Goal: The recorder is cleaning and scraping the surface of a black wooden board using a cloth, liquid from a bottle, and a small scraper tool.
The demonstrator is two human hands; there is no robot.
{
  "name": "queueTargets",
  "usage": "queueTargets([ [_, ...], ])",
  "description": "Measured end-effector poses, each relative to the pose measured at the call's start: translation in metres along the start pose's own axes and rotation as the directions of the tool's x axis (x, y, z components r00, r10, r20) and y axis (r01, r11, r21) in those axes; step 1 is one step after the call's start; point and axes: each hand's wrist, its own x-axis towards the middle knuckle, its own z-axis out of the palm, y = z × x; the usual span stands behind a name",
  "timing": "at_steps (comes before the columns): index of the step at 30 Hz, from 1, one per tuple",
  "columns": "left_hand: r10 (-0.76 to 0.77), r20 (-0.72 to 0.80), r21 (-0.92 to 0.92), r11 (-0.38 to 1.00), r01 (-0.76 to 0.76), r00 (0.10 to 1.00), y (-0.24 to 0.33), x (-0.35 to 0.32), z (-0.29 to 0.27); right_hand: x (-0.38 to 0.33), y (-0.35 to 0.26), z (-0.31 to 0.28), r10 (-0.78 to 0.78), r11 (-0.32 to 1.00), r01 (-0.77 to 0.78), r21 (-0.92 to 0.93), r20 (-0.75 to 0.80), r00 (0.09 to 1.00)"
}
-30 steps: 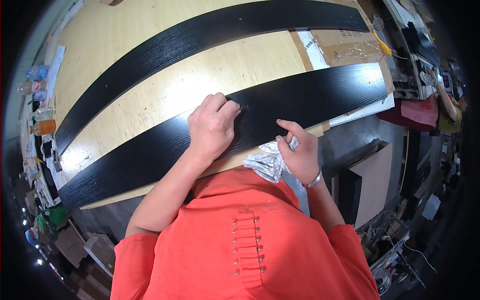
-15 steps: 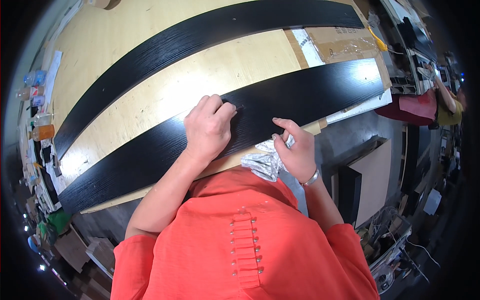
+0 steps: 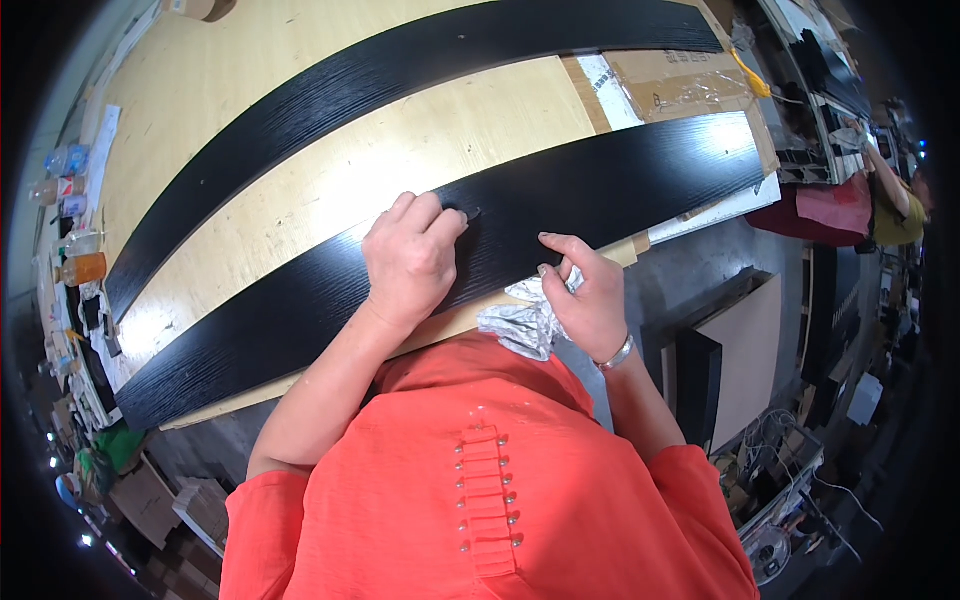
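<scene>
A long black wood-grain board [image 3: 600, 175] lies across the near side of the workbench. My left hand [image 3: 412, 255] is closed in a fist on its surface, and a small dark tip shows by the fingers; what they hold is too small to name. At the board's near edge, my right hand [image 3: 588, 300] has its lower fingers curled round a crumpled grey-white patterned cloth [image 3: 522, 330]. Its forefinger and thumb reach over the board. Farther back lies a second, thinner black board [image 3: 320, 95].
The pale wooden workbench [image 3: 460, 125] carries taped cardboard [image 3: 690, 85] at its right end. Several bottles, among them an orange one [image 3: 85, 268], stand along the left. A panel [image 3: 745, 345] leans at the right. Beyond it, another person's arm [image 3: 888, 180] is visible.
Both hands stay in nearly the same places, with the cloth still in the right one. The whole view has shifted very slightly.
</scene>
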Motion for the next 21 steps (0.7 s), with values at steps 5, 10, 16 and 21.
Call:
queueTargets([
  [5,0.023,-0.011,0.034,0.999,-0.023,1.000,-0.0030,0.0049,0.0003,0.0007,-0.0021,-0.0014,0.011,1.000,-0.011,-0.011,0.011,1.000],
  [10,0.051,0.002,0.058,0.997,-0.051,0.999,-0.0023,0.0031,0.0002,0.0008,-0.0002,-0.0003,0.019,1.000,-0.019,-0.007,0.010,1.000],
  [16,0.102,-0.008,0.061,0.993,-0.101,0.995,-0.0011,0.0004,0.0005,0.0017,-0.0020,-0.0020,0.051,0.998,-0.050,-0.033,0.039,0.998],
  [21,0.098,0.000,0.099,0.990,-0.098,0.995,-0.0030,0.0031,-0.0002,0.0029,-0.0024,-0.0019,0.024,0.999,-0.024,-0.036,0.015,1.000],
])
